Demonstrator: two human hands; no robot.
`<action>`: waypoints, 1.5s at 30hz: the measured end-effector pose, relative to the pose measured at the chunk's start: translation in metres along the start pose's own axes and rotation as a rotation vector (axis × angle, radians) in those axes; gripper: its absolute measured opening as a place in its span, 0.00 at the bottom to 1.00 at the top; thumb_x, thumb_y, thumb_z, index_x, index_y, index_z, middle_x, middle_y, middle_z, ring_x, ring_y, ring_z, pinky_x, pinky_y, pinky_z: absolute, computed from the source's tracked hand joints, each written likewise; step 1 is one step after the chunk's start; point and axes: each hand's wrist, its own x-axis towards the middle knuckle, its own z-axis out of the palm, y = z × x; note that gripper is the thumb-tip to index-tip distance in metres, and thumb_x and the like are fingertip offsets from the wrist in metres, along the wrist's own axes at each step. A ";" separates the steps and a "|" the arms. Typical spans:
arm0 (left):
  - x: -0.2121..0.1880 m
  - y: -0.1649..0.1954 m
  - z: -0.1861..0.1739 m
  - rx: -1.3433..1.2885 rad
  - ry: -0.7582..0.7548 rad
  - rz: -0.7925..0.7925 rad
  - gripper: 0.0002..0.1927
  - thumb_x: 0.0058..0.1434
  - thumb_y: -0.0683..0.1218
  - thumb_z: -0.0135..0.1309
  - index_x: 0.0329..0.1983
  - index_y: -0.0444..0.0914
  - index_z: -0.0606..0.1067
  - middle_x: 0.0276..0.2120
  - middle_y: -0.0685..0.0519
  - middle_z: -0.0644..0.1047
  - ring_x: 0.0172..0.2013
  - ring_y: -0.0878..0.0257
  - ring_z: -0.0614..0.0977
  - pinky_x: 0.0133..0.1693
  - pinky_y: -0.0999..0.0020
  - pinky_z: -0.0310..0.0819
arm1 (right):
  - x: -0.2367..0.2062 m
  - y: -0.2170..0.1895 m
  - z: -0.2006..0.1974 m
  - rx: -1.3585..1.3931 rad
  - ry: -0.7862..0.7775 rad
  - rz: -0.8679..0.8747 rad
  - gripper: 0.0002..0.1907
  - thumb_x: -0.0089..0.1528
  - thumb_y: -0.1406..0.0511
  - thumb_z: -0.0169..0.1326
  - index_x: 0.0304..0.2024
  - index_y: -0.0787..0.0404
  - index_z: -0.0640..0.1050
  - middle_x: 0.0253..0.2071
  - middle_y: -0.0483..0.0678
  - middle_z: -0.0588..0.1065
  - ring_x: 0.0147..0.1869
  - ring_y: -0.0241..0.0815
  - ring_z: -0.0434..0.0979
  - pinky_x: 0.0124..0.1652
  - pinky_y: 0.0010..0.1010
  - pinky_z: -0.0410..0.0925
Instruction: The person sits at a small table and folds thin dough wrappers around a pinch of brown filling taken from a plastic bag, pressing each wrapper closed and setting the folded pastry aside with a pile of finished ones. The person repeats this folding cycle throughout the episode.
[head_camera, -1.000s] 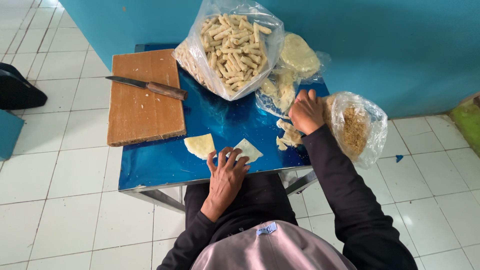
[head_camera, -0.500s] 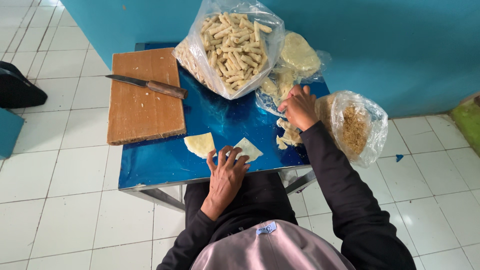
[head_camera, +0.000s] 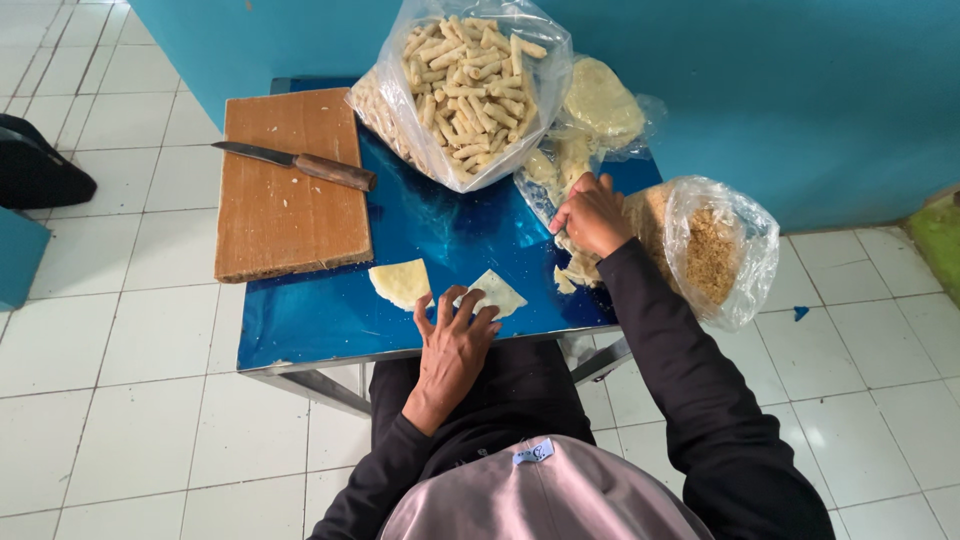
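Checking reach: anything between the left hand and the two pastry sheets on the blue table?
Nothing visible. The left hand already rests its fingertips on the triangular pastry sheet; the rounded pastry sheet lies just beside it on bare blue table.

Glossy blue table top (head_camera: 440, 230), likely metal; matt wooden cutting board (head_camera: 285, 190); clear crinkly plastic bag (head_camera: 465, 90) near my hands.

black object (head_camera: 35, 165) cut off left

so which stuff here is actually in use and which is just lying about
In use: left hand on a pastry wrapper; second wrapper; right hand at the wrapper stack.

Lying about: knife, cutting board, bag of rolls, crumb bag.
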 end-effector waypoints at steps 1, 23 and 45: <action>-0.001 0.000 0.000 -0.001 -0.001 -0.002 0.10 0.63 0.49 0.59 0.47 0.45 0.79 0.55 0.56 0.74 0.62 0.54 0.68 0.64 0.41 0.45 | 0.002 0.002 -0.002 0.035 0.023 -0.014 0.17 0.56 0.72 0.59 0.24 0.39 0.87 0.43 0.41 0.70 0.53 0.52 0.65 0.47 0.42 0.60; -0.009 -0.008 0.009 0.079 0.008 -0.042 0.17 0.65 0.51 0.57 0.56 0.44 0.76 0.58 0.55 0.73 0.64 0.56 0.67 0.64 0.43 0.45 | -0.086 -0.089 0.003 -0.429 0.194 -0.472 0.26 0.58 0.69 0.53 0.58 0.42 0.80 0.51 0.42 0.66 0.51 0.46 0.63 0.47 0.45 0.59; 0.001 -0.004 0.000 0.080 0.097 -0.158 0.15 0.64 0.48 0.57 0.53 0.40 0.77 0.51 0.49 0.74 0.58 0.51 0.69 0.58 0.49 0.54 | -0.125 -0.019 -0.160 -0.126 0.345 -0.202 0.16 0.56 0.72 0.59 0.44 0.47 0.84 0.44 0.41 0.73 0.53 0.49 0.68 0.52 0.42 0.59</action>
